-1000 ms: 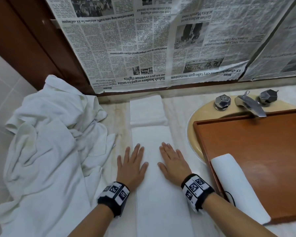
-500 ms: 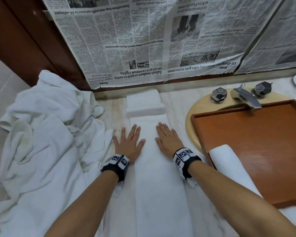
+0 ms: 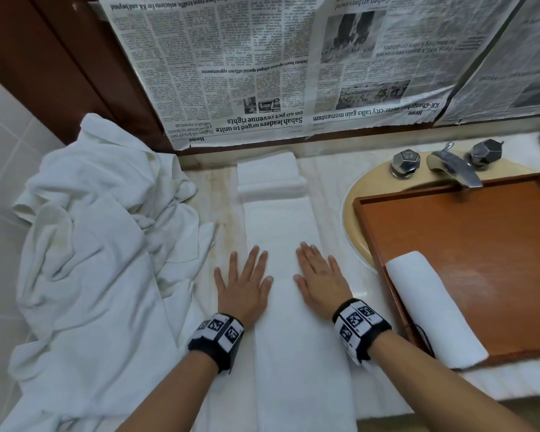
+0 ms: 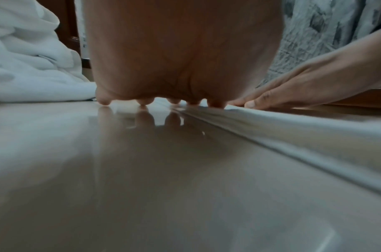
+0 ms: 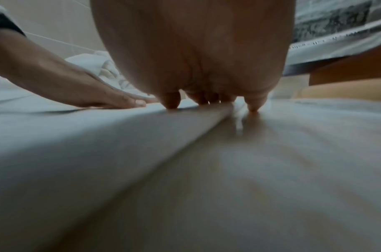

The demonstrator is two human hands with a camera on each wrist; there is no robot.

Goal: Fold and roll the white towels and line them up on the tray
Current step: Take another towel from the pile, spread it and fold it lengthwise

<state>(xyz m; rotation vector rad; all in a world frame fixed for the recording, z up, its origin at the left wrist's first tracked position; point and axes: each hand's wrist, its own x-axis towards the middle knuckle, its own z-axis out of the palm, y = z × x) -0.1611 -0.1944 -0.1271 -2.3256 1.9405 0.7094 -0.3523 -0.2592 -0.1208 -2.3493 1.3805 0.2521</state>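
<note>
On the counter beside the sink, I had my left hand and right hand pressed flat, fingers straight, along the two edges of the long folded towel. One rolled towel lay on the tray, against its left rim.

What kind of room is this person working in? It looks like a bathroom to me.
Most likely a bathroom vanity: a basin with a chrome faucet and two knobs is set into a pale stone counter, beside a tiled wall. Oddly, newspaper covers the wall behind, perhaps over a mirror.
</note>
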